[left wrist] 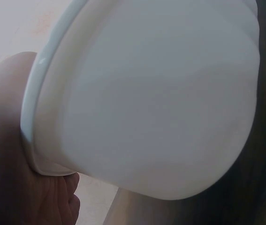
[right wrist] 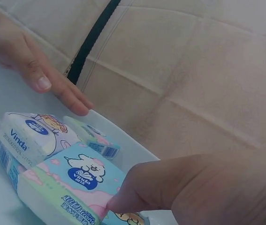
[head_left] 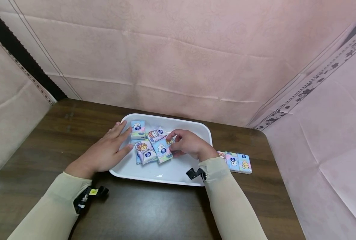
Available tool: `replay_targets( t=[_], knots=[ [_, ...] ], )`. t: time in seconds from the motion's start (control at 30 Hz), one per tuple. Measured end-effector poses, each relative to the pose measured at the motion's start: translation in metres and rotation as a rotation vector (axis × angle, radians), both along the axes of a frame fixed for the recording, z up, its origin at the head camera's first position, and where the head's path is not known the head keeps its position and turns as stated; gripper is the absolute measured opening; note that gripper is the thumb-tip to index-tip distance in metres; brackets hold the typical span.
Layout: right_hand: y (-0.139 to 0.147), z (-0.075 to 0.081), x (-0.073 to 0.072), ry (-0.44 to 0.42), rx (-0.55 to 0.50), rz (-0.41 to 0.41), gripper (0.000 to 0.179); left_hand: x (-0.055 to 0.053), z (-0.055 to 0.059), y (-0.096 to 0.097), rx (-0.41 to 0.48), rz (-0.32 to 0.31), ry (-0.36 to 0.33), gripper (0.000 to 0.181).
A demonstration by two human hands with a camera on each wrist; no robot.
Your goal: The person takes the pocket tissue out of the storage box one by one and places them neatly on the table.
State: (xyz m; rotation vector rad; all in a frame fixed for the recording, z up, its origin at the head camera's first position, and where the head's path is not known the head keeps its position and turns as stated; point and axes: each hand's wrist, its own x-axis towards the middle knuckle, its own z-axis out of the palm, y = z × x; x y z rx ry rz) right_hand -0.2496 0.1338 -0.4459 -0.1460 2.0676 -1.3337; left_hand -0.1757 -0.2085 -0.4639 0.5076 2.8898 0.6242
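A white tray (head_left: 178,173) holds several small tissue packs in pastel wrappers, loosely heaped towards its left half. My right hand (head_left: 188,144) reaches in over the right rim, thumb and forefinger bent about a tissue pack (head_left: 170,142) that is mostly hidden. In the right wrist view, the thumb (right wrist: 147,183) touches the edge of a blue tissue pack (right wrist: 83,171) with a white dog print. My left hand (head_left: 110,148) lies across the tray's left rim with its fingers extended, close to another blue pack (head_left: 138,129). A white-and-purple pack (head_left: 145,151) leans on the heap.
Right of the tray, a row of tissue packs (head_left: 238,162) lies on the brown wooden table (head_left: 141,210), partly behind my right wrist. Pale pink cloth (head_left: 178,66) walls stand behind and at both sides of the table.
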Motion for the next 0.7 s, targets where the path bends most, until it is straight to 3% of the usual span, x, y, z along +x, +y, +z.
replay_targets(
  t=[0.7],
  knots=[
    [-0.0032, 0.0042, 0.0037, 0.017, 0.04, 0.067, 0.048, 0.0005, 0.0006, 0.0009, 0.006, 0.003, -0.001, 0.081]
  ],
)
